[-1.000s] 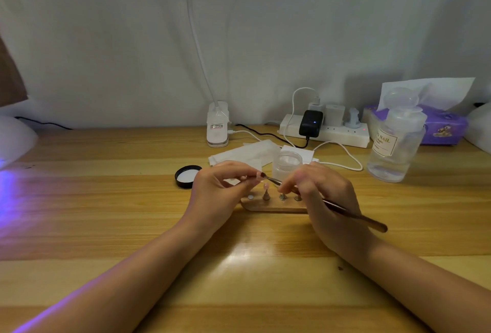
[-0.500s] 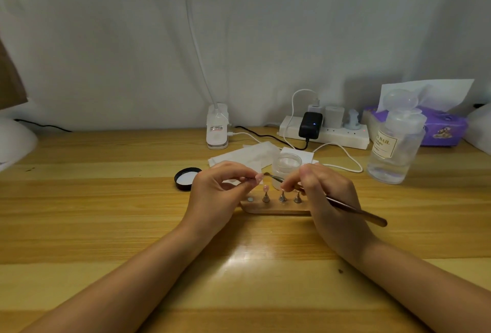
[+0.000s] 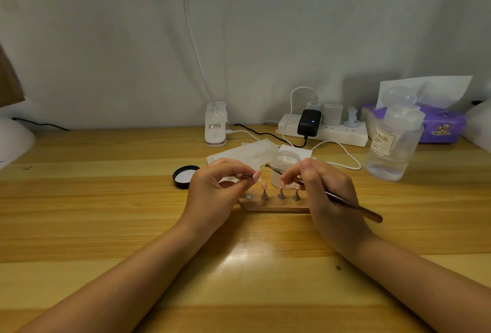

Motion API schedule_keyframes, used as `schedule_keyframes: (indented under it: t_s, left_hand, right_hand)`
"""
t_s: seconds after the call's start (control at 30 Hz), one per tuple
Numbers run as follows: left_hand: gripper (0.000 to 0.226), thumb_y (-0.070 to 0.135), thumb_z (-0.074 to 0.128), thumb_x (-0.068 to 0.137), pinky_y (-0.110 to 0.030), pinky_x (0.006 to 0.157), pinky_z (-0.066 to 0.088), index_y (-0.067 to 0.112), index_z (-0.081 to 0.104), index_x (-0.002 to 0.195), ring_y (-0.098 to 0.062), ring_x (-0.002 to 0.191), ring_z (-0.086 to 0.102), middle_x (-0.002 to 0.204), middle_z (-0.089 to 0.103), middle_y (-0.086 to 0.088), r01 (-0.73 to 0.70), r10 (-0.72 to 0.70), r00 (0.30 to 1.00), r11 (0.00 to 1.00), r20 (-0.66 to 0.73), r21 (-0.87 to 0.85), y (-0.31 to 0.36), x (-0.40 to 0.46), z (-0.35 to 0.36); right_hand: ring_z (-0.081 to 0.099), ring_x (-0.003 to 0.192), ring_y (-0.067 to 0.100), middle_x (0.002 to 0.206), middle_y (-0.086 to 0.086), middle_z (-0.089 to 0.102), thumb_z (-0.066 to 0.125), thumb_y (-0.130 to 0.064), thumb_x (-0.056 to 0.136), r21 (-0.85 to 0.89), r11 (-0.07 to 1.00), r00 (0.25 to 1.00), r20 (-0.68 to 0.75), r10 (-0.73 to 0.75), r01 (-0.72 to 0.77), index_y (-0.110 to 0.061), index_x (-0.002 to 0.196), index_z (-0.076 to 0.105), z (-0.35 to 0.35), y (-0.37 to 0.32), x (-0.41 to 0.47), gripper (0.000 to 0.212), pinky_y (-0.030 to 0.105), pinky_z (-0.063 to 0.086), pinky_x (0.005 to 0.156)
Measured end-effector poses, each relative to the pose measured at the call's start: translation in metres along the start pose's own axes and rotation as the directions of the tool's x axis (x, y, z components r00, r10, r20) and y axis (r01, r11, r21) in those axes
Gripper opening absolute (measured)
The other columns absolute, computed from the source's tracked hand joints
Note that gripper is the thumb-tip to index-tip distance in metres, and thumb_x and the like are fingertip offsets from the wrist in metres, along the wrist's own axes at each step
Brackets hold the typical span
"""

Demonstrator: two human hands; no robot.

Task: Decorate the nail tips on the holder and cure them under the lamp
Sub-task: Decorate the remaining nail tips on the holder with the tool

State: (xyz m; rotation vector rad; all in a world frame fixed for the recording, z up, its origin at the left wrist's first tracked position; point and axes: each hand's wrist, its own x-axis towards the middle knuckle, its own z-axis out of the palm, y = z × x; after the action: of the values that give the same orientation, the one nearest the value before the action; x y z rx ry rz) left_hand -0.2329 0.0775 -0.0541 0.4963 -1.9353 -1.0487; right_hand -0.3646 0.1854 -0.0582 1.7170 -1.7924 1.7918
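At the far left edge we see a white domed lamp [image 3: 13,138] resting on the wooden counter [image 3: 106,213], only partly in view. Further right, a black jar lid [image 3: 185,176] lies flat, just left of our left hand [image 3: 212,194]. That hand's thumb and forefinger are curled together, pinching a pink nail tip [image 3: 256,175] on its small stand, lifted just above the left end of the holder. The wooden holder [image 3: 273,204] sits on the counter between our hands; near its left end we see a bare round metal spot [image 3: 248,197], then three cone stands [image 3: 280,195] upright in a row, each carrying a pink tip. Behind the holder stands a frosted open jar [image 3: 285,166] on white wipes [image 3: 244,153], and behind those a white clip-on device [image 3: 215,127] with a thin stalk rising up the wall. Our right hand [image 3: 329,200] is curled around a brush [image 3: 350,206], its dark bristle end pointing left in front of the jar, near but not touching the held tip; the handle sticks out to the right. Its fingertips [image 3: 288,177] hang just over the middle and right stands. At the back right lie a white power strip [image 3: 322,131] with plugs, a clear pump bottle [image 3: 393,146] and a purple tissue pack [image 3: 441,125].
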Motion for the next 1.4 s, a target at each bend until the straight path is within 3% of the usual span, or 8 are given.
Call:
schedule_keyframes:
  t_s: [0.1, 0.23, 0.47, 0.67, 0.97, 1.07, 1.17, 1.4]
  left_hand:
    - [0.012, 0.004, 0.071, 0.075, -0.014, 0.065, 0.05, 0.015, 0.072, 0.079, -0.009, 0.079, 0.06, 0.081, 0.065, 0.004, 0.002, -0.002, 1.0, 1.0, 0.0, -0.004, 0.0006, -0.0004, -0.0003]
    - [0.017, 0.001, 0.071, 0.074, -0.017, 0.067, 0.051, 0.017, 0.071, 0.079, -0.013, 0.08, 0.061, 0.08, 0.065, 0.005, 0.019, -0.019, 1.0, 1.0, -0.012, -0.018, -0.0008, 0.0004, -0.0003]
    - [0.011, 0.008, 0.071, 0.075, -0.017, 0.067, 0.052, 0.017, 0.071, 0.08, -0.008, 0.079, 0.061, 0.082, 0.065, 0.004, 0.015, -0.015, 1.0, 1.0, -0.003, 0.004, 0.0015, -0.0005, -0.0008]
    - [0.019, 0.002, 0.07, 0.074, -0.02, 0.069, 0.053, 0.02, 0.07, 0.08, -0.014, 0.082, 0.062, 0.082, 0.065, 0.005, 0.034, -0.034, 0.999, 0.999, -0.006, -0.007, 0.0014, -0.0005, -0.0005]
    - [0.011, 0.008, 0.07, 0.075, -0.017, 0.068, 0.052, 0.018, 0.07, 0.081, -0.008, 0.079, 0.061, 0.082, 0.066, 0.004, 0.034, -0.034, 0.999, 0.999, 0.007, 0.003, 0.0033, -0.0011, -0.0005]
    - [0.015, 0.007, 0.07, 0.075, -0.017, 0.068, 0.052, 0.021, 0.07, 0.079, -0.009, 0.08, 0.062, 0.082, 0.066, 0.005, 0.041, -0.041, 0.999, 0.999, -0.001, 0.001, 0.002, -0.0005, -0.0002]
    - [0.022, 0.002, 0.071, 0.074, -0.02, 0.07, 0.053, 0.024, 0.069, 0.078, -0.012, 0.082, 0.063, 0.082, 0.066, 0.006, 0.055, -0.055, 0.998, 0.998, -0.008, -0.01, 0.0004, 0.0001, 0.0001]
    - [0.017, 0.009, 0.071, 0.075, -0.014, 0.067, 0.051, 0.026, 0.069, 0.077, -0.006, 0.078, 0.062, 0.08, 0.067, 0.008, 0.059, -0.059, 0.998, 0.998, -0.011, -0.018, 0.0021, -0.0008, -0.0002]
  right_hand:
    - [0.058, 0.078, 0.006, 0.075, -0.009, 0.061, 0.03, -0.031, 0.091, -0.016, 0.998, 0.998, 0.018, -0.063, 0.064, -0.028, 0.076, 0.057, -0.0002, -0.0016, 0.0001, 0.031, 0.033, 0.048, 0.069]
    - [0.055, 0.073, 0.005, 0.072, -0.001, 0.062, 0.035, -0.021, 0.091, -0.075, 0.967, 0.968, 0.086, -0.236, 0.243, -0.013, 0.075, 0.066, 0.0029, -0.0011, -0.0025, 0.035, 0.028, 0.044, 0.068]
    - [0.059, 0.079, 0.005, 0.075, -0.011, 0.063, 0.028, -0.035, 0.09, -0.016, 1.0, 1.0, 0.006, -0.006, 0.007, -0.03, 0.075, 0.058, 0.0001, 0.0006, 0.0003, 0.034, 0.038, 0.05, 0.071]
    - [0.056, 0.074, 0.007, 0.073, 0.0, 0.063, 0.034, -0.023, 0.091, -0.057, 0.979, 0.978, 0.085, -0.19, 0.195, -0.014, 0.076, 0.065, 0.0027, -0.0004, -0.0028, 0.036, 0.03, 0.043, 0.068]
    - [0.061, 0.081, 0.005, 0.077, -0.012, 0.063, 0.028, -0.037, 0.091, 0.019, 1.0, 1.0, 0.01, 0.001, -0.001, -0.032, 0.076, 0.058, 0.0002, -0.0002, 0.0, 0.034, 0.036, 0.05, 0.072]
    - [0.058, 0.077, 0.009, 0.075, -0.004, 0.063, 0.032, -0.028, 0.093, -0.051, 0.989, 0.989, 0.054, -0.137, 0.14, -0.023, 0.077, 0.062, 0.001, 0.0007, -0.0008, 0.035, 0.039, 0.048, 0.068]
    - [0.056, 0.075, 0.008, 0.073, 0.003, 0.064, 0.035, -0.023, 0.093, -0.096, 0.963, 0.965, 0.104, -0.242, 0.252, -0.012, 0.078, 0.067, 0.0032, 0.0018, -0.003, 0.037, 0.03, 0.044, 0.069]
    - [0.06, 0.082, 0.005, 0.078, -0.013, 0.063, 0.028, -0.037, 0.091, 0.014, 1.0, 1.0, 0.002, 0.01, -0.01, -0.032, 0.076, 0.058, -0.0007, 0.0, -0.0001, 0.033, 0.038, 0.05, 0.074]
